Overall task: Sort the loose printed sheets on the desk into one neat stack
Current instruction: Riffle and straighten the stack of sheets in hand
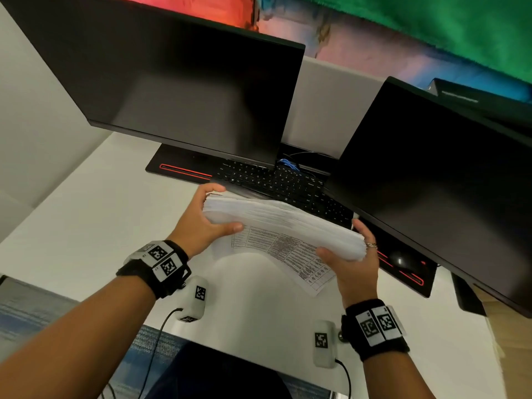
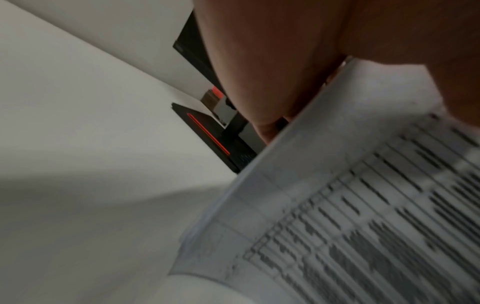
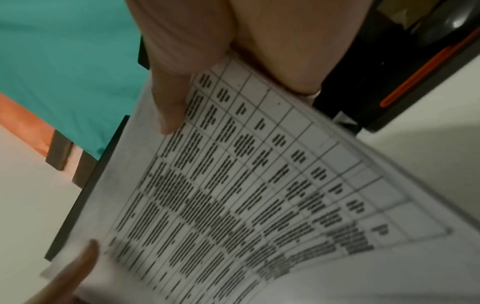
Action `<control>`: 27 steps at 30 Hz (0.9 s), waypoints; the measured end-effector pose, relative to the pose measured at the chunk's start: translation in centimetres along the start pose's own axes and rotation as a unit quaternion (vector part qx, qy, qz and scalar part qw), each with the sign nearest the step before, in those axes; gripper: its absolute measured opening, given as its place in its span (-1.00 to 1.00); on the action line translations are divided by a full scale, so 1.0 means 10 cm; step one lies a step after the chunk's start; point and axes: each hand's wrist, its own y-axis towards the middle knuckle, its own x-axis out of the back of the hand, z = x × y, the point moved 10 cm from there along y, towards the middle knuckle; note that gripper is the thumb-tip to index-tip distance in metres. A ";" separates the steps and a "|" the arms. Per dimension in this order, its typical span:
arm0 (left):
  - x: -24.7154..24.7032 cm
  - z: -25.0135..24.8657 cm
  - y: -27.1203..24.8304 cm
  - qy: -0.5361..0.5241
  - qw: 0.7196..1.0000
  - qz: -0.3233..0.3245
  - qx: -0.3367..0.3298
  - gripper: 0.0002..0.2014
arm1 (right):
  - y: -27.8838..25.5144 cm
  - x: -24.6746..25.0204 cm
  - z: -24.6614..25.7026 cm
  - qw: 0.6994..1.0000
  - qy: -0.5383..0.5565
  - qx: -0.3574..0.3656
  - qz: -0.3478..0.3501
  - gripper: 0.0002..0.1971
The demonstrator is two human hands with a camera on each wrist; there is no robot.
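A thick stack of printed sheets (image 1: 282, 223) is held on edge above the white desk (image 1: 86, 220), its top edges facing me. My left hand (image 1: 201, 223) grips the stack's left end, thumb on the near face. My right hand (image 1: 354, 260) grips the right end, fingers wrapped behind it. The nearest sheet, printed with a table, curls loose from the bottom of the stack toward me (image 1: 290, 254). In the left wrist view this sheet (image 2: 363, 216) is blurred, below my palm (image 2: 272, 61). In the right wrist view my thumb (image 3: 168, 92) presses the printed sheet (image 3: 246, 185).
Two dark monitors (image 1: 178, 90) (image 1: 437, 180) stand behind the stack. A black keyboard (image 1: 282, 182) lies on a black mat with red stripes (image 1: 184, 169), and a mouse (image 1: 403, 260) sits at the right. Wrist camera units and cables (image 1: 193, 300) hang near the desk's front edge.
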 end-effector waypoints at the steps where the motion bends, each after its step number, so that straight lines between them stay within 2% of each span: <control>1: -0.03 0.00 0.01 -0.004 1.000 0.007 0.003 -0.36 | 0.00 -0.02 -0.04 1.000 0.005 -0.016 -0.004 -0.24; 4: -0.03 -0.09 0.02 0.018 1.000 -0.016 -0.008 -0.70 | -0.02 0.04 -0.12 0.998 0.019 -0.048 -0.047 -0.47; 6: 0.00 -0.18 -0.05 0.002 0.999 -0.034 -0.030 -0.78 | -0.04 0.08 -0.01 0.999 0.019 -0.012 -0.047 -0.59; 8: 0.03 -0.19 -0.13 -0.024 0.998 -0.025 -0.045 -0.75 | -0.10 0.10 0.13 0.999 0.006 0.031 -0.031 -0.66; 10: 0.02 -0.10 -0.19 -0.062 0.997 -0.001 -0.041 -0.60 | -0.15 0.09 0.17 0.999 0.012 0.044 -0.006 -0.59; 12: 0.01 -0.05 -0.21 -0.099 0.994 -0.007 -0.037 -0.52 | -0.16 0.06 0.21 0.998 0.044 0.047 0.004 -0.51; 14: 0.01 -0.06 -0.22 -0.117 0.992 -0.033 -0.039 -0.56 | -0.15 0.03 0.25 0.996 0.066 0.060 -0.008 -0.55; 17: 0.05 -0.15 -0.23 -0.101 0.989 -0.089 -0.056 -0.60 | -0.13 0.08 0.23 0.993 0.076 0.051 -0.069 -0.79; 19: 0.10 -0.17 -0.22 -0.069 0.988 -0.126 -0.054 -0.68 | -0.13 0.11 0.20 0.993 0.066 0.042 -0.092 -0.81; 23: 0.11 -0.16 -0.21 -0.046 0.986 -0.154 -0.045 -0.86 | -0.15 0.14 0.22 0.990 0.063 0.047 -0.118 -0.80; 27: 0.14 -0.18 -0.22 -0.043 0.985 -0.161 -0.051 -0.88 | -0.13 0.19 0.27 0.984 0.058 0.050 -0.160 -0.85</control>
